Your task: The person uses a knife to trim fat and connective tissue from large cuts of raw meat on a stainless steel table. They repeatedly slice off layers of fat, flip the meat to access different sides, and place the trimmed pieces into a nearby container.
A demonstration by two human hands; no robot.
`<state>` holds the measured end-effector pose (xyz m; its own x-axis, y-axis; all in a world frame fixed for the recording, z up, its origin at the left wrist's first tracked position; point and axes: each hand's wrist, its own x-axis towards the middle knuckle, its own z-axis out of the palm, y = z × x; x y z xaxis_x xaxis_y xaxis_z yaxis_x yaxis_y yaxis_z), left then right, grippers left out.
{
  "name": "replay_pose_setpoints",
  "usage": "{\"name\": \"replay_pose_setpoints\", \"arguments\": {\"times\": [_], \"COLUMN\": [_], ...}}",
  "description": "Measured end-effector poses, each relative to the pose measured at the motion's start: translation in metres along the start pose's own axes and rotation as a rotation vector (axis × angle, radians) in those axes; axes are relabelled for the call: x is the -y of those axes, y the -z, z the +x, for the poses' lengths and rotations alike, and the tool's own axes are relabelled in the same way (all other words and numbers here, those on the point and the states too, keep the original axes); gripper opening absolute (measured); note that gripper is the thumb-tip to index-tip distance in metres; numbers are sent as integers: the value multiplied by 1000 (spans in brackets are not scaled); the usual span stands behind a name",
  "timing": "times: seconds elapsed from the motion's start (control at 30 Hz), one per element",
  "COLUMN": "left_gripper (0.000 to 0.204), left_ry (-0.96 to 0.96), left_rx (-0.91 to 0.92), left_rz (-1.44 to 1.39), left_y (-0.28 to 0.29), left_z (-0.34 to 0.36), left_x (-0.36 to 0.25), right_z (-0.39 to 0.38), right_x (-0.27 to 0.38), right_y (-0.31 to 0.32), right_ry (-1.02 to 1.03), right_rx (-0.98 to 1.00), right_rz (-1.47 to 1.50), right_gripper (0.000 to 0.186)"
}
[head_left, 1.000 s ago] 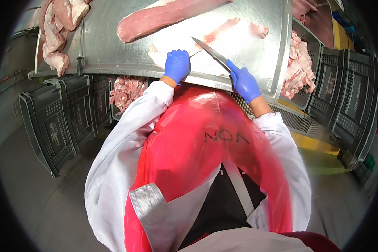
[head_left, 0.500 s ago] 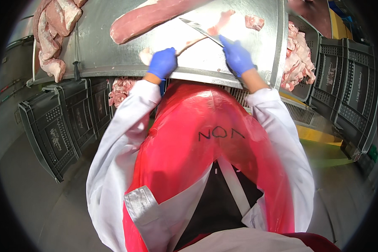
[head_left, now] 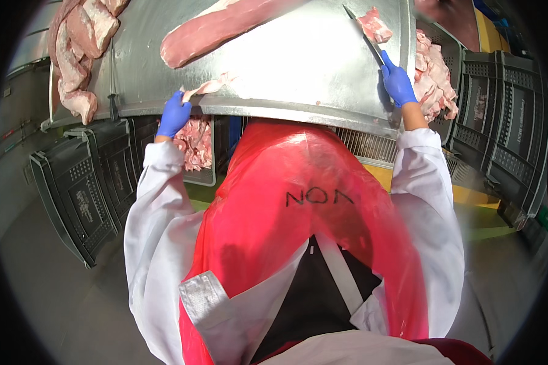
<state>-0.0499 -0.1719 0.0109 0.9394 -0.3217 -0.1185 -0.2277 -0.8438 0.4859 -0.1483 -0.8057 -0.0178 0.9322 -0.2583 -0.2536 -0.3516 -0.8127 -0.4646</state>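
My left hand [head_left: 175, 115], in a blue glove, is closed at the table's near edge on one end of a pale meat strip [head_left: 210, 86]; the strip's loose end trails right across the metal. In my right hand [head_left: 399, 82], also blue-gloved, is a knife [head_left: 372, 47], its blade slanting away to the far left. That blade lies along the left side of a small meat piece [head_left: 377, 25] and seems to touch it. Beyond my left hand a long pink loin [head_left: 216, 38] rests on the metal table [head_left: 274, 79].
More meat [head_left: 79, 55] is heaped at the table's left end, beside a thin dark-handled tool [head_left: 112, 100]. Trimmings fill a crate [head_left: 208, 177] below my left hand and another crate [head_left: 447, 125] at the right. Dark crates [head_left: 496, 109] stand farther right, others [head_left: 82, 188] left.
My left hand has drawn the strip left to the near edge, over the crate. My right hand has carried the knife right, to the small meat piece, which has shifted slightly.
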Motion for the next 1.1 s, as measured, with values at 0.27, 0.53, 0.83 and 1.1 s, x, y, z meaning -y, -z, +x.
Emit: {"name": "replay_pose_setpoints", "arguments": {"times": [0.27, 0.53, 0.83, 1.1], "left_gripper": [31, 44, 33, 58], "left_ry": [194, -323, -587, -922], "left_rx": [206, 288, 434, 303], "left_rz": [-1057, -1382, -883, 14], "left_y": [80, 96, -49, -224], "left_z": [24, 98, 248, 214], "left_x": [-162, -414, -592, -392], "right_z": [-66, -142, -194, -309], "right_x": [36, 43, 28, -7], "right_y": [15, -35, -20, -17], "right_ry": [-606, -363, -248, -517], "right_rx": [381, 388, 148, -354], "right_rz": [1465, 1821, 1670, 1552], "right_gripper": [36, 43, 39, 41]}}
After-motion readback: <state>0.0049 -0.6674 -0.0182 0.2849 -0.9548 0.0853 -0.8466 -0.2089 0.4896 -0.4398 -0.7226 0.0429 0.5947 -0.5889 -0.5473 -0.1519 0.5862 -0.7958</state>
